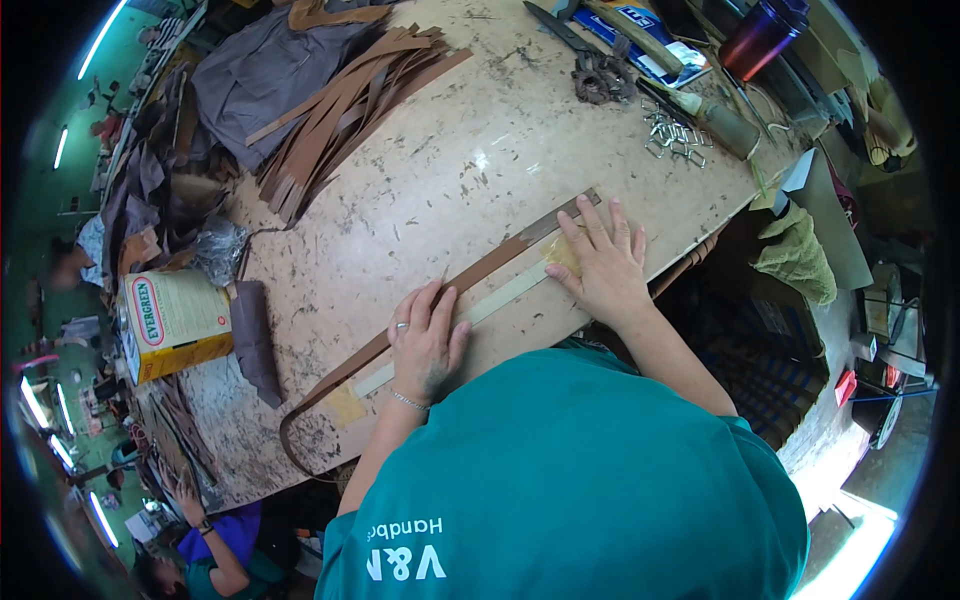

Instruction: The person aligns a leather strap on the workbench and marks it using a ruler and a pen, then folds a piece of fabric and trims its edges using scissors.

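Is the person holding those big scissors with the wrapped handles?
No, the scissors lie on the table, while the left hand and right hand both rest at the brown strip.

The brown strap [485,271] looks leathery, the tumbler [764,40] glossy metal.

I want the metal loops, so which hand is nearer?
Right. Your right hand is below and left of the metal loops, near one end of the brown strap; your left hand is farther off, partway along it.
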`<state>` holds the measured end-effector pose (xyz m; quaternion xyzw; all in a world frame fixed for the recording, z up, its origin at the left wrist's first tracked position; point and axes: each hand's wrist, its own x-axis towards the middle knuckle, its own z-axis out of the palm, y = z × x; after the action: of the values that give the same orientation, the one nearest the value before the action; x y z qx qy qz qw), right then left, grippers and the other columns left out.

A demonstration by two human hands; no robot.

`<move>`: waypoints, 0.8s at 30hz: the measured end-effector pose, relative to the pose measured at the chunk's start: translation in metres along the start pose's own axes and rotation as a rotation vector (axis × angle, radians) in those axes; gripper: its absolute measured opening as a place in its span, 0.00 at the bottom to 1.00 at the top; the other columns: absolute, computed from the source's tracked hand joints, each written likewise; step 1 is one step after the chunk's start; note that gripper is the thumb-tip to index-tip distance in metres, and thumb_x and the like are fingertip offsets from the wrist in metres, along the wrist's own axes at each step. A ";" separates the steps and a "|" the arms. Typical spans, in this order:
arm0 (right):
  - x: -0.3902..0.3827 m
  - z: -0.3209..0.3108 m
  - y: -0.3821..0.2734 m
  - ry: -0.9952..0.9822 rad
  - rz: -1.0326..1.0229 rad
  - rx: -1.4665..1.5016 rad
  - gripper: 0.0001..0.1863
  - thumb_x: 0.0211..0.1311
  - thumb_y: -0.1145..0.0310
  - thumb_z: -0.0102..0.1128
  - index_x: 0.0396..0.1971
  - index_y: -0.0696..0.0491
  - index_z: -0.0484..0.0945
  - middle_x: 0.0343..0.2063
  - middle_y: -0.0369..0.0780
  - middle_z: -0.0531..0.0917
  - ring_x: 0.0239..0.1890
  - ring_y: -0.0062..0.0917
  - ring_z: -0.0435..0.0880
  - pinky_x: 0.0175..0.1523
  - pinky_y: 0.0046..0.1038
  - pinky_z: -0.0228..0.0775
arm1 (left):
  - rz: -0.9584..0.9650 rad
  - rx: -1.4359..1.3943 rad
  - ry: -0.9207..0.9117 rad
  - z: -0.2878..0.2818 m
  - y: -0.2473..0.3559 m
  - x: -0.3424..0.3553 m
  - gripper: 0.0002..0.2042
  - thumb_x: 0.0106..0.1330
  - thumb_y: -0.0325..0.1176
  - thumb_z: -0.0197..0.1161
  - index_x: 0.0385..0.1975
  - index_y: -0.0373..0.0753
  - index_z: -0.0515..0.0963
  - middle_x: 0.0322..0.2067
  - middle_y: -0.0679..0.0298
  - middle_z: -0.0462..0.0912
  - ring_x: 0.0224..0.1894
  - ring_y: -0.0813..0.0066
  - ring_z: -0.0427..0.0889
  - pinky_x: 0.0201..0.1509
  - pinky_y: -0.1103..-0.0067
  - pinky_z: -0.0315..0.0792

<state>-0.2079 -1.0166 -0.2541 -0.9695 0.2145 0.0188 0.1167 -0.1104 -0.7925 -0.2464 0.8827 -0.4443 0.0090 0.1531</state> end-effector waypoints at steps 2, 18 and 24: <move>0.000 -0.001 0.000 -0.008 -0.006 -0.007 0.33 0.54 0.40 0.38 0.57 0.43 0.55 0.61 0.37 0.47 0.63 0.43 0.37 0.59 0.56 0.34 | 0.045 0.002 0.024 -0.002 0.007 0.012 0.18 0.54 0.38 0.54 0.44 0.39 0.70 0.48 0.61 0.67 0.50 0.63 0.64 0.50 0.71 0.59; 0.001 0.000 -0.002 -0.010 0.003 -0.057 0.33 0.53 0.41 0.41 0.57 0.41 0.54 0.61 0.35 0.48 0.63 0.42 0.40 0.59 0.53 0.35 | 0.242 0.016 0.010 0.020 0.028 0.060 0.18 0.52 0.42 0.55 0.44 0.47 0.71 0.40 0.66 0.68 0.39 0.68 0.67 0.37 0.72 0.65; 0.002 -0.002 0.000 0.013 0.003 -0.063 0.30 0.55 0.43 0.40 0.57 0.39 0.56 0.60 0.36 0.49 0.62 0.42 0.42 0.59 0.52 0.36 | 0.254 0.024 -0.027 0.013 0.030 0.068 0.16 0.53 0.42 0.55 0.43 0.52 0.71 0.37 0.66 0.68 0.38 0.68 0.67 0.35 0.70 0.65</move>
<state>-0.2065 -1.0176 -0.2521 -0.9725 0.2160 0.0193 0.0845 -0.0947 -0.8658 -0.2407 0.8211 -0.5544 0.0215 0.1342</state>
